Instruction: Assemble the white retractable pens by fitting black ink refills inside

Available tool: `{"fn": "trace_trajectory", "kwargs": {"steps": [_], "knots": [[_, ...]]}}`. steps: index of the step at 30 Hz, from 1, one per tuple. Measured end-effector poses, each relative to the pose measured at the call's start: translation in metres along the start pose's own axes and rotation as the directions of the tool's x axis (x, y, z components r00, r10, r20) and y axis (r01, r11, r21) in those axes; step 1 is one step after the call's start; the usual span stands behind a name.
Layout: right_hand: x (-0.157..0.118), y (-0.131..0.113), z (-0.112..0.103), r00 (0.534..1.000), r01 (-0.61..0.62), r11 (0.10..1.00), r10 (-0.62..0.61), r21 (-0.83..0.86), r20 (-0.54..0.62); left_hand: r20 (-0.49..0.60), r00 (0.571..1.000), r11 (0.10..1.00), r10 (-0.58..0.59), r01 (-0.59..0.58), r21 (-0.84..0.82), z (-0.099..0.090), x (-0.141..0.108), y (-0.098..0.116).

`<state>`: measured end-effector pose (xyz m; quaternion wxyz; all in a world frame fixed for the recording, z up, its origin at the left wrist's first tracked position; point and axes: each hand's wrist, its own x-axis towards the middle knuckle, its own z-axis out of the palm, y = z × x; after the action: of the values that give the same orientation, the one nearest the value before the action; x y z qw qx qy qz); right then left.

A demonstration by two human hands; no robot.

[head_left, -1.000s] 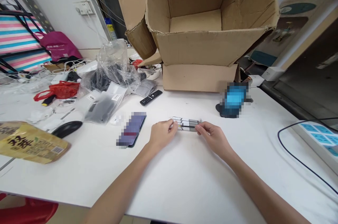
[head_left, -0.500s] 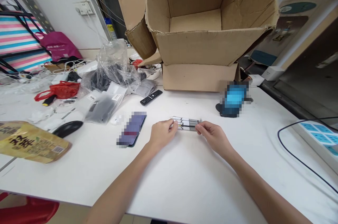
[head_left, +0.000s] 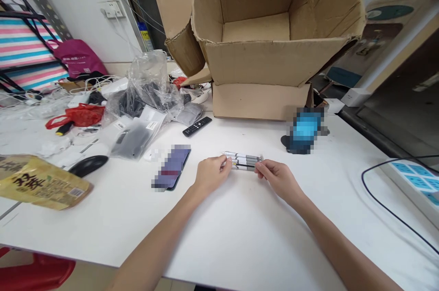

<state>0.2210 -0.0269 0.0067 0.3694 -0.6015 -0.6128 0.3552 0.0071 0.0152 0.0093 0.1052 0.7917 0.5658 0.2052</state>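
Several white-and-grey pens (head_left: pixel 242 156) lie side by side on the white table in front of me, pointing left to right. Over the nearest of them stretches a thin black pen refill (head_left: pixel 244 165) with a yellowish part near its left end. My left hand (head_left: pixel 213 172) is closed, thumb and fingers pinching around the left end of the refill. At the other end, the fingertips of my right hand (head_left: pixel 274 176) are pinched together on it. The fingers cover both of its ends, and whether they also touch the pens below I cannot tell.
Behind the pens stands a big open cardboard box (head_left: pixel 260 99). Left are a phone (head_left: pixel 173 167), a remote control (head_left: pixel 197 126), plastic bags (head_left: pixel 135 137) and a yellow pouch (head_left: pixel 44 185). Right are a lit device on a stand (head_left: pixel 305 128) and a power strip (head_left: pixel 414 179) with a black cable.
The view has shifted very slightly. Both hands keep their grip over the pens, with almost no movement.
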Motion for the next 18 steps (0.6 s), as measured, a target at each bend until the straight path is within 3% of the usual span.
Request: {"fn": "trace_trajectory", "kwargs": {"steps": [8,14,18], "knots": [[0.0,-0.001,0.001,0.998,0.06,0.997,-0.059,0.049,-0.02,0.071,0.997,0.999,0.037,-0.039,0.031,0.01,-0.004,0.005],[-0.005,-0.004,0.012,0.985,0.114,0.992,-0.119,0.046,0.125,0.115,0.985,0.99,0.129,-0.134,0.038,0.017,-0.012,0.013],[0.002,0.001,0.0,0.991,0.128,0.991,-0.129,0.039,0.046,0.109,0.991,0.997,0.078,-0.08,0.021,0.014,-0.009,0.011]]}}
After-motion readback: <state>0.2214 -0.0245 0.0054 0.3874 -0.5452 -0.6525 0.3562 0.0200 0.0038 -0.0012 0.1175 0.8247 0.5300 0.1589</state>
